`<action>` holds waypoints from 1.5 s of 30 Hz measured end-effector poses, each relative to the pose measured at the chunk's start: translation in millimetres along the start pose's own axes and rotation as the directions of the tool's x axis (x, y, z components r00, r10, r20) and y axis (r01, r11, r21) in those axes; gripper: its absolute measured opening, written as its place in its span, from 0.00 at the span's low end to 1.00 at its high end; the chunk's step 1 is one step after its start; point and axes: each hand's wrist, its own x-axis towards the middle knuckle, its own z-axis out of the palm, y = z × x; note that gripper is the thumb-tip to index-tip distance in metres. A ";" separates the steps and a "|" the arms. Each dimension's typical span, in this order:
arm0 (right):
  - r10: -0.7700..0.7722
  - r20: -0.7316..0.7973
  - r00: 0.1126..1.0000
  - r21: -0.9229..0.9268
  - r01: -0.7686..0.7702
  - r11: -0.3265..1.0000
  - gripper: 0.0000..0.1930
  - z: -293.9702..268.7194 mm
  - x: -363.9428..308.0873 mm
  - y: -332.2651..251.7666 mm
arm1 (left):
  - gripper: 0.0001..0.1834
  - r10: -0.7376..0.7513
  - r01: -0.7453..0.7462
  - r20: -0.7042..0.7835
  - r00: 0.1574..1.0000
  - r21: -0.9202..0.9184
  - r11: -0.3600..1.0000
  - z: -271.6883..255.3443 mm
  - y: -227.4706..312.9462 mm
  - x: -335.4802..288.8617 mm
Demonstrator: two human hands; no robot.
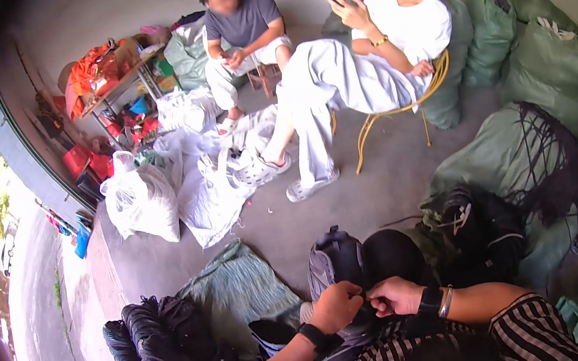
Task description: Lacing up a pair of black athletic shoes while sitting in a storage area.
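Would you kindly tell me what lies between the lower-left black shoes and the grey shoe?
In the head view, a green woven sack lies between the black shoes and the grey shoe.

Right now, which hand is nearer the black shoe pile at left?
Left. The left hand is right of the black shoe pile, apart from it; the right hand is farther right.

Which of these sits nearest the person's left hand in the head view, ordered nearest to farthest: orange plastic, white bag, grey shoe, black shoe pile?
From the left hand:
1. Grey shoe: right by it, just ahead.
2. Black shoe pile: off to the left.
3. White bag: ahead and left, on the floor.
4. Orange plastic: far left, on the back table.
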 end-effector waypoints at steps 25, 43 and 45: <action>-0.621 0.411 0.667 -0.895 0.424 -0.136 0.06 -6.0 -4.6 -3.5 | 0.17 0.100 -0.094 -0.086 0.991 0.077 0.993 17.1 -7.0 -14.4; -0.445 0.735 0.511 -0.674 0.619 -0.403 0.13 -23.1 -0.6 -42.2 | 0.15 -0.047 0.044 0.013 0.999 0.146 0.988 -6.3 26.6 25.0; -0.454 0.742 0.494 -0.664 0.638 -0.390 0.13 -26.5 1.0 -42.1 | 0.14 -0.016 -0.002 0.069 0.997 0.250 0.968 -12.8 34.5 33.5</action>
